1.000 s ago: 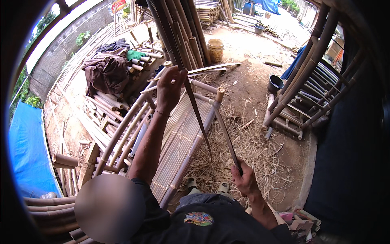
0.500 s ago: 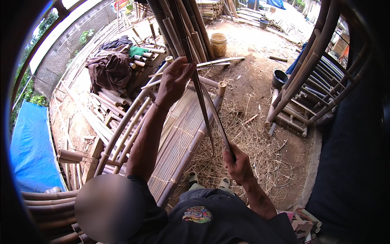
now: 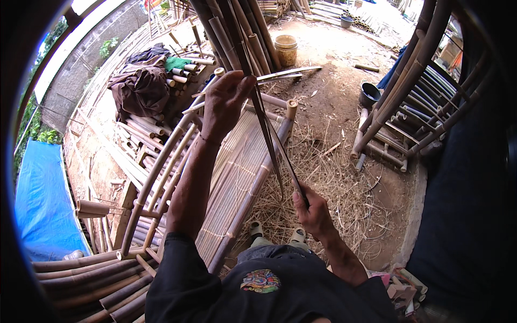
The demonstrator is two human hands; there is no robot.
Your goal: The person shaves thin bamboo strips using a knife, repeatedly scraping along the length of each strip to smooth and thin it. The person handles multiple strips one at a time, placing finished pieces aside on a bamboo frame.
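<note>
My left hand (image 3: 225, 102) is raised, its fingers closed around a long, dark bamboo strip (image 3: 268, 141). The strip runs up past the fingers and hangs down to a narrow tip. My right hand (image 3: 314, 213) is lower and to the right, wrapped round the dark handle of a long knife (image 3: 287, 161). Its slim blade slants up and left, its far end beside the strip just under my left hand; whether they touch I cannot tell. Beneath both hands lies a bamboo bench (image 3: 226, 199) with a slatted top and thick pole edges.
Bamboo shavings (image 3: 328, 188) litter the ground right of the bench. Bamboo poles (image 3: 264, 54) lean upright ahead. A dirty bucket (image 3: 286, 51) stands beyond, a dark bucket (image 3: 369, 94) farther right. A bamboo frame (image 3: 398, 129) stands at right, a blue tarp (image 3: 43, 199) at far left.
The knife has turned, so its blade looks narrower now. Both hands keep their grips. The view has shifted slightly, and more bamboo poles show at the lower left.
</note>
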